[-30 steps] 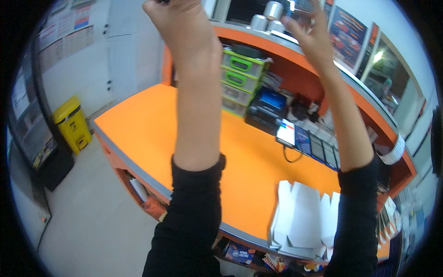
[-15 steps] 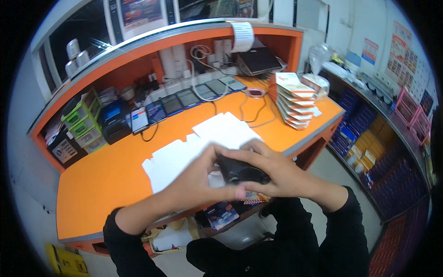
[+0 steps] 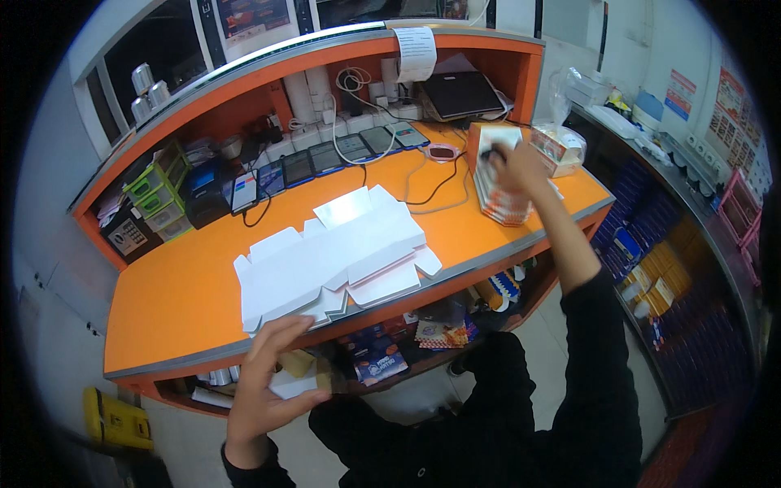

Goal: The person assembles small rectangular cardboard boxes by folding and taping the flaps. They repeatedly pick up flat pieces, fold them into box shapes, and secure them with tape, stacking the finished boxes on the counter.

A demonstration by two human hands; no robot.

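My right hand (image 3: 521, 167) reaches over a stack of folded orange-and-white cartons (image 3: 502, 203) at the table's right end. It is closed on a small black object (image 3: 490, 154), mostly hidden and blurred, whose kind I cannot make out. My left hand (image 3: 272, 378) is near the table's front edge, thumb and fingers curved wide apart. A faint see-through patch shows by its fingertips; what it is I cannot tell. Beyond that hand, flat white unfolded card boxes (image 3: 325, 260) lie in a pile on the orange table (image 3: 171, 317).
Several phones (image 3: 297, 167) with cables line the back. A small green drawer unit (image 3: 154, 199) and a black printer (image 3: 205, 195) stand at left. A dark laptop (image 3: 462, 93) sits on the back right. Packets (image 3: 378, 358) fill the shelf below. A yellow case (image 3: 118, 419) stands on the floor.
My hands, together around the black object above the white boxes, have parted. The right took it right to the carton stack. The left drew down and left, its fingers opened.
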